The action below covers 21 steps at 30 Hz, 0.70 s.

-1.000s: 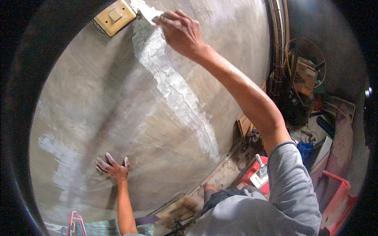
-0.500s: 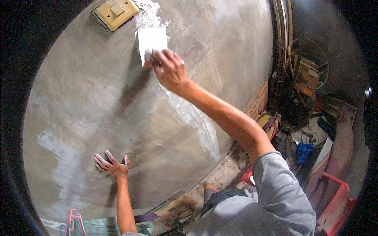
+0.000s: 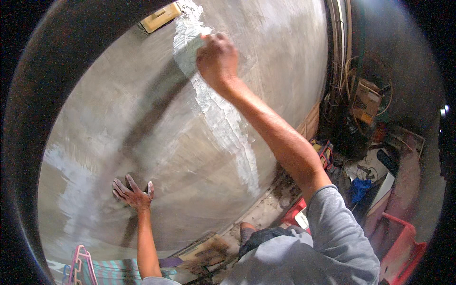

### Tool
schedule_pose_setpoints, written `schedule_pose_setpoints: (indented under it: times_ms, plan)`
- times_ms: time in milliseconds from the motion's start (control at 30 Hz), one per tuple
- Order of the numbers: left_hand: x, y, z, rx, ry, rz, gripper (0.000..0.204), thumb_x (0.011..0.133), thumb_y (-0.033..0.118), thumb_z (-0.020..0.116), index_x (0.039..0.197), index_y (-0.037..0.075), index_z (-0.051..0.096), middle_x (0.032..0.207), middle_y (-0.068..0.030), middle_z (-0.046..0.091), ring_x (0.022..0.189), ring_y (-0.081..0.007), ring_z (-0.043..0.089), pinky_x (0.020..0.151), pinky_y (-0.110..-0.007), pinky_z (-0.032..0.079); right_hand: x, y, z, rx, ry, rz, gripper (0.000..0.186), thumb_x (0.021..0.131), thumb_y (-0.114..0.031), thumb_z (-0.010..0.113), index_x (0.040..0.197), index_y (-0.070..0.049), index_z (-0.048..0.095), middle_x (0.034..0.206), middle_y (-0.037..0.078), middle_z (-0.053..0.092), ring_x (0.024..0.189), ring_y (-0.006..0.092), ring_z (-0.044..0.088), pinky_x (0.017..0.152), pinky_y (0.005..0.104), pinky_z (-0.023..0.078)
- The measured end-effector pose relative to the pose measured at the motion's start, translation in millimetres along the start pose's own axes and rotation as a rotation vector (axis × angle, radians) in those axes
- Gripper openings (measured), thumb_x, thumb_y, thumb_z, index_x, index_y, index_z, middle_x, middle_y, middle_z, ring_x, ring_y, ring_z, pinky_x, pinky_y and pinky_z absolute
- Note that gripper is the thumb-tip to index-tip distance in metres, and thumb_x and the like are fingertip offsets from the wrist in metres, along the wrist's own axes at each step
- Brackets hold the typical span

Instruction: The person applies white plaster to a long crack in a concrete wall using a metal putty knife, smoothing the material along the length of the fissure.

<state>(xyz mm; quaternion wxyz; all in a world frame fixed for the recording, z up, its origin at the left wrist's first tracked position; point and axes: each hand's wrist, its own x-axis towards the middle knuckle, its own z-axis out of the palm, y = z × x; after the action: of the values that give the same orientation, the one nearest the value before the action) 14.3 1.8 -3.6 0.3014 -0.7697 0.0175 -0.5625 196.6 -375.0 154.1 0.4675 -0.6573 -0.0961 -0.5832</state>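
My right hand (image 3: 218, 62) is raised against a grey plastered wall (image 3: 266, 61), its fingers closed round a scraper (image 3: 204, 36). Only a small orange bit of the tool shows; its blade is hidden or edge-on. Under and beside the hand runs a long, ragged strip of wet white putty (image 3: 223, 124), from the top of the wall down to the lower right. Low on the left, my left hand (image 3: 135, 194) rests on the wall with its whitened fingers spread, holding nothing. A yellowed wall switch plate (image 3: 160, 18) sits beside the strip's upper end.
A pale dried patch (image 3: 76, 190) marks the wall at left. Pink hangers (image 3: 83, 266) and striped teal cloth (image 3: 111, 271) are at lower left. Along the right lie a cardboard box (image 3: 367, 100), a blue bag (image 3: 361, 190), a red plastic crate (image 3: 403, 247) and upright pipes (image 3: 339, 42).
My right hand has moved up and to the right with the scraper, whose white face has turned out of sight. The view has shifted, leaving less of the switch plate showing. My left hand stays put.
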Motion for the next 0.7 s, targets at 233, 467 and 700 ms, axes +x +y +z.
schedule_pose_setpoints:
  times_ms: [233, 467, 700]
  plan:
    - [-9, -2, 6, 0.006, 0.007, -0.023, 0.078, 0.081, 0.063, 0.046, 0.139, 0.011, 0.038, 0.143, -0.0260, 0.026, 0.132, -0.0448, 0.026, 0.103, -0.062, 0.021, -47, -57, 3, 0.154, -0.139, -0.074, 0.022, 0.072, -0.007, 0.059, 0.092, 0.000, 0.063, 0.084, 0.018, 0.057, 0.071, 0.0355, 0.059, 0.062, 0.0457, 0.048]
    - [-3, -2, 7, -0.013, 0.041, -0.005, 0.078, 0.081, 0.062, 0.045, 0.140, 0.011, 0.037, 0.143, -0.0252, 0.026, 0.132, -0.0445, 0.026, 0.104, -0.062, 0.020, 20, -5, -11, -0.064, 0.036, -0.002, 0.020, 0.074, -0.006, 0.053, 0.090, -0.002, 0.065, 0.082, 0.019, 0.059, 0.073, 0.0369, 0.060, 0.065, 0.0465, 0.049]
    - [-11, -5, 7, -0.021, 0.014, -0.020, 0.079, 0.080, 0.062, 0.048, 0.140, 0.011, 0.035, 0.144, -0.0249, 0.024, 0.133, -0.0446, 0.024, 0.105, -0.062, 0.018, -12, -52, -3, 0.102, -0.154, -0.153, 0.015, 0.075, -0.008, 0.054, 0.086, -0.005, 0.065, 0.087, 0.016, 0.057, 0.081, 0.0345, 0.059, 0.067, 0.0454, 0.049]
